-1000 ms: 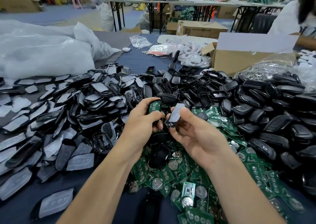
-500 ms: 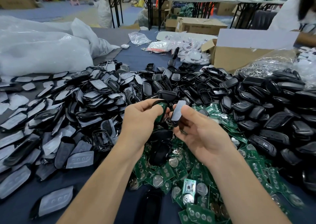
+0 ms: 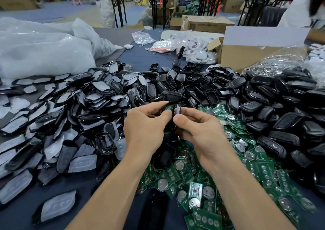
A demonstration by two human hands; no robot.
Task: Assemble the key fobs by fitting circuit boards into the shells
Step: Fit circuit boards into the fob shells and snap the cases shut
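My left hand [image 3: 146, 126] grips a black shell with a green circuit board [image 3: 168, 108] in it, thumb and fingers curled round its edges. My right hand [image 3: 198, 127] pinches a grey-faced shell half [image 3: 178, 109] edge-on, right against the left hand's piece. Both are held above a pile of green circuit boards [image 3: 202, 180] with round silver battery clips. How the two parts meet is hidden by my fingers.
A heap of grey-faced button pads and frames [image 3: 73, 110] lies to the left. Black shells [image 3: 263, 103] are piled behind and to the right. A white plastic bag [image 3: 44, 54] sits at the far left, a cardboard box [image 3: 246, 54] at the far right, and a person [image 3: 302, 6] beyond it.
My hands have drawn closer together. The grey-faced half has turned from flat-on to edge-on against the piece with the board.
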